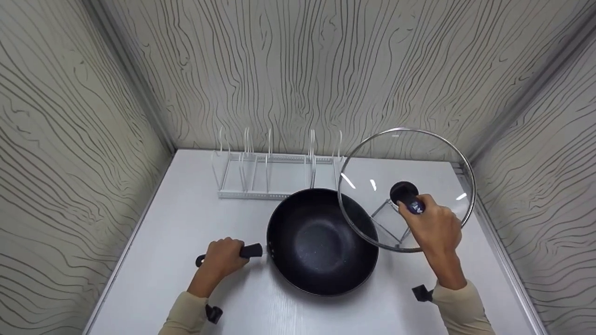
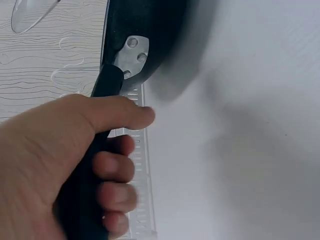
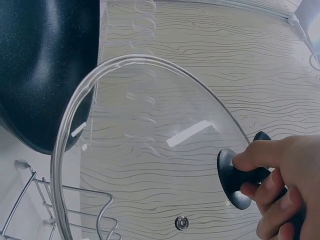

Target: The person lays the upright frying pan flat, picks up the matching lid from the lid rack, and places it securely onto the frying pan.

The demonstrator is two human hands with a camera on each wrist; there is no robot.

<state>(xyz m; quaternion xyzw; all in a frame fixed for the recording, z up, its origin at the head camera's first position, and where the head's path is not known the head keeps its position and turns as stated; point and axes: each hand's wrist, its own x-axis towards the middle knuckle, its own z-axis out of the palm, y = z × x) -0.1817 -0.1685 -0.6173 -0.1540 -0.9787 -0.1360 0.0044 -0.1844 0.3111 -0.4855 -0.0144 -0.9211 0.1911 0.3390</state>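
A black wok (image 1: 321,242) is in the middle of the head view, and its inside shows nothing in it. My left hand (image 1: 224,257) grips its black handle (image 2: 82,195), fingers curled round and thumb laid across. Wok and shadow look apart in the left wrist view, so it seems raised off the table. To the right, my right hand (image 1: 435,225) holds a clear glass lid (image 1: 372,153) with a metal rim by its black knob (image 3: 232,177). In the head view the lid overlaps the wok's right edge; in the right wrist view it is tilted, and I cannot tell whether they touch.
A white wire rack (image 1: 253,194) with upright loops stands at the back of the white table (image 1: 186,223). Through the lid, a smaller metal wire stand (image 1: 386,228) shows on the right. Wood-patterned walls (image 1: 298,70) enclose the back and both sides.
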